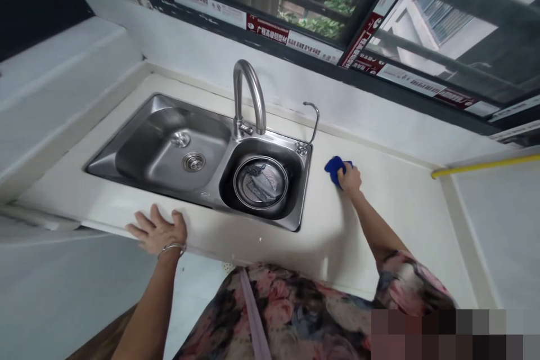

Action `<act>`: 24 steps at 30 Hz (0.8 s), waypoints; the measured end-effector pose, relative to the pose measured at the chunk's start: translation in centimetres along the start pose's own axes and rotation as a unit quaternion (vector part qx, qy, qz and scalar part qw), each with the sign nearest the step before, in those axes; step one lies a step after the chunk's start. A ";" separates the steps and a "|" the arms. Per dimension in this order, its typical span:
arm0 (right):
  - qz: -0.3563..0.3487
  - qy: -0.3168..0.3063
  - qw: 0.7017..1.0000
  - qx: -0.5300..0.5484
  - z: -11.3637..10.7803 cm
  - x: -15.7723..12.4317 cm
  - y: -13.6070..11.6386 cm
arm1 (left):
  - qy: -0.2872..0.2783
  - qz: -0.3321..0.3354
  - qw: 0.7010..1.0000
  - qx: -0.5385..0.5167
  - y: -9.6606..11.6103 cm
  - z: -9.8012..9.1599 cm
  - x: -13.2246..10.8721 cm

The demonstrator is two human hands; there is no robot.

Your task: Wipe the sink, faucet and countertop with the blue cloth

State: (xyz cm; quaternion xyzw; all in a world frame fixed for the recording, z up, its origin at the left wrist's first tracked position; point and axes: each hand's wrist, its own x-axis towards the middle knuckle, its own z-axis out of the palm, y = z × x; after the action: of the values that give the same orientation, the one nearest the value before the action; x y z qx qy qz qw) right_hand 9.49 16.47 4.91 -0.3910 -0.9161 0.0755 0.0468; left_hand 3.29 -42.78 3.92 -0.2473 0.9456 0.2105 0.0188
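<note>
- The fingers (346,172) of the right hand (349,180) are closed on a blue cloth (334,170), pressed to the worktop (371,225) just beside a stainless double sink (219,191).
- The left hand (159,230) lies open on the worktop's front edge, holding nothing; a bangle (171,248) circles its wrist.
- A perforated strainer basket (260,183) sits in the right bowl, below a curved faucet (248,90).
- Red-and-white label strips (268,29) line the window frame – their print is too small to read.

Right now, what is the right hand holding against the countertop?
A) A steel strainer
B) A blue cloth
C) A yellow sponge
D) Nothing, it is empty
B: the right hand grips a blue cloth against the countertop.
</note>
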 end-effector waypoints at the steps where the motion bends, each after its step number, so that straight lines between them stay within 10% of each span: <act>1: 0.019 0.003 1.000 -0.011 -0.1 1.5 0.2 | 0.017 -0.003 1.000 -0.004 0.1 0.3 -0.1; 5: 0.037 0.006 0.999 -0.040 0.9 5.6 -1.9 | 0.051 0.006 0.999 0.003 0.2 1.1 0.0; 14: -0.170 -0.034 0.982 -0.077 4.3 11.2 -13.1 | 0.044 -0.011 0.999 0.023 1.0 0.4 -0.4; 24: -0.215 -0.125 0.955 -0.162 1.6 6.1 -10.1 | 0.038 0.007 0.999 -0.018 0.9 -0.1 -0.5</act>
State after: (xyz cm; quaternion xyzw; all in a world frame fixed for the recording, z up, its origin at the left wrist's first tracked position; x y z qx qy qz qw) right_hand -2.06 13.82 5.29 -0.1749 -0.9768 -0.0375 -0.1174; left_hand 3.30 -41.85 4.42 -0.2487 0.9434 0.2181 -0.0230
